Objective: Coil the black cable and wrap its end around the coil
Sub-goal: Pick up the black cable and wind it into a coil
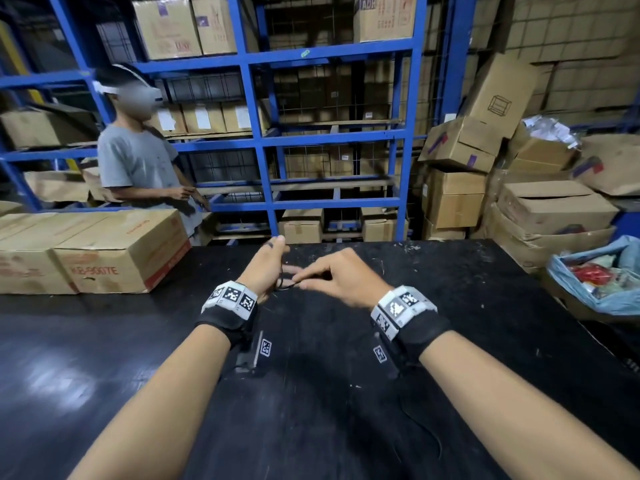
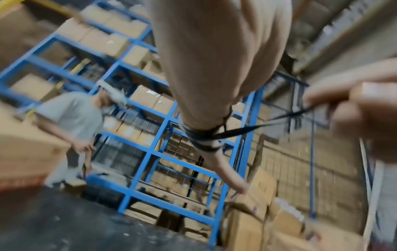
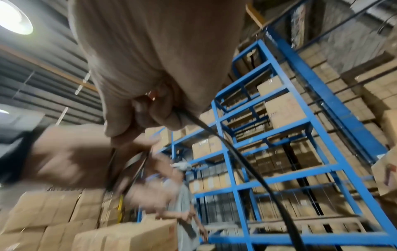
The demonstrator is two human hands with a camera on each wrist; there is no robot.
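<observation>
Over the black table [image 1: 138, 358], my two hands meet. The thin black cable [image 2: 201, 137] is wound in several turns around a straight finger of my left hand [image 1: 266, 268], whose thumb points up. From that coil, strands run to my right hand [image 1: 332, 275], which pinches the cable [image 1: 285, 284] between thumb and fingertips [image 2: 318, 96]. In the right wrist view, my curled right hand [image 3: 150, 115] grips the cable [image 3: 236, 163], which trails down and away to the right. My blurred left hand [image 3: 75, 161] sits just below it.
Large cardboard boxes [image 1: 114, 251] lie on the table's left side. Blue shelving [image 1: 263, 140] full of boxes stands behind the table, with another person [image 1: 138, 161] at its left. On the right are stacked boxes [image 1: 554, 209] and a blue bag [image 1: 595, 271] of items.
</observation>
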